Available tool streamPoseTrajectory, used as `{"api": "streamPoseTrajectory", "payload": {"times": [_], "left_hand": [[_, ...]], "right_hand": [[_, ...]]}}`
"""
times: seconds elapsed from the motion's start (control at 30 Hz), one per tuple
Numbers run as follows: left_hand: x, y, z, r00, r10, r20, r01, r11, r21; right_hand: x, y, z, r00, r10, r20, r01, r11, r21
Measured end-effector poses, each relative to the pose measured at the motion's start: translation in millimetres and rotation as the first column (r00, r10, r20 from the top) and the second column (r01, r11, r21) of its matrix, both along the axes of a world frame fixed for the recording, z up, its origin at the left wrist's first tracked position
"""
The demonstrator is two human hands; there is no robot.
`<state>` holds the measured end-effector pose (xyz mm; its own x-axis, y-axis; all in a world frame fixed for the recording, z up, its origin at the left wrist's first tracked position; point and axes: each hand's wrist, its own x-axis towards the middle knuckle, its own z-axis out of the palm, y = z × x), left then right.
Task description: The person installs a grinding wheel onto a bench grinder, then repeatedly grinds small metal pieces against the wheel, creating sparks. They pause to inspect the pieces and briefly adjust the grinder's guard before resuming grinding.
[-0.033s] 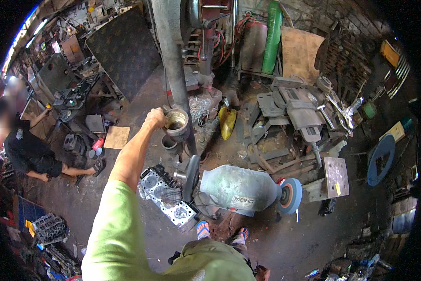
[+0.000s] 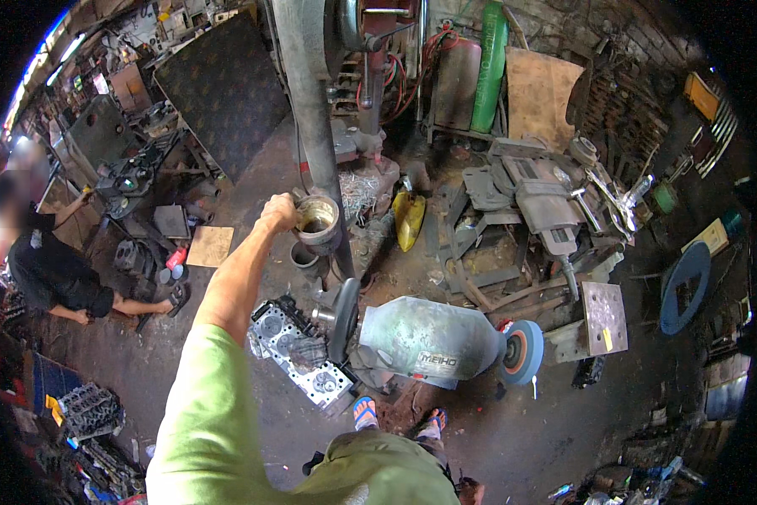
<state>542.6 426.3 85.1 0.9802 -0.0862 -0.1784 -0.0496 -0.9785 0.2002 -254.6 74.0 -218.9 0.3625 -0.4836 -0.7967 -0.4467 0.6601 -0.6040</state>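
My left hand [image 2: 279, 212] reaches forward, its fingers closed at the left rim of a worn round metal cup [image 2: 318, 225] in front of a grey post. The cup's inside looks dark and dirty. Just below it, a second dark cup [image 2: 304, 255] is partly covered. Nearer to me stands a bench grinder [image 2: 433, 338], with a dark wheel [image 2: 343, 320] at its left end and a blue-grey wheel [image 2: 523, 352] at its right. At the lower edge, a dim brownish shape beside my right leg may be my right hand [image 2: 472, 491]; its fingers cannot be made out.
An engine cylinder head [image 2: 301, 353] lies on the floor left of the grinder. Metal scrap and tools crowd a stand [image 2: 547, 198] at the right. A green gas cylinder [image 2: 490, 71] stands behind. Another person [image 2: 54, 265] is low down at far left.
The other person at far left has shifted slightly, with the raised hand a little lower. My left hand and the cup stay in place.
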Motion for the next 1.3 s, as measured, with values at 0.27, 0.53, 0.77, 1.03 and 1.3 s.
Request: {"api": "streamPoseTrajectory", "payload": {"times": [0.27,0.53,0.77,1.03,1.3], "left_hand": [[13.4,-0.8,22.4,0.976,-0.108,-0.187,0.115,0.993,0.03],[13.3,-19.1,11.2,0.901,-0.39,0.191,0.307,0.883,0.354],[41.7,-10.2,18.1,0.802,-0.584,0.127,0.541,0.8,0.258],[33.5,0.0,10.2,0.83,-0.522,0.196,0.477,0.846,0.238],[-30.0,-16.7,13.2,0.836,-0.536,0.114,0.547,0.829,-0.115]], "right_hand": [[-14.7,7.3,-24.9,0.99,0.12,-0.072,-0.128,0.983,-0.133],[22.3,19.1,4.8,0.909,0.373,-0.185,-0.417,0.815,-0.403],[32.9,16.4,36.9,0.993,0.043,-0.108,-0.059,0.988,-0.146],[-1.9,19.6,-3.4,0.975,-0.214,0.053,0.204,0.967,0.154],[49.2,-10.1,8.0,0.992,0.125,-0.021,-0.125,0.992,-0.022]]}}
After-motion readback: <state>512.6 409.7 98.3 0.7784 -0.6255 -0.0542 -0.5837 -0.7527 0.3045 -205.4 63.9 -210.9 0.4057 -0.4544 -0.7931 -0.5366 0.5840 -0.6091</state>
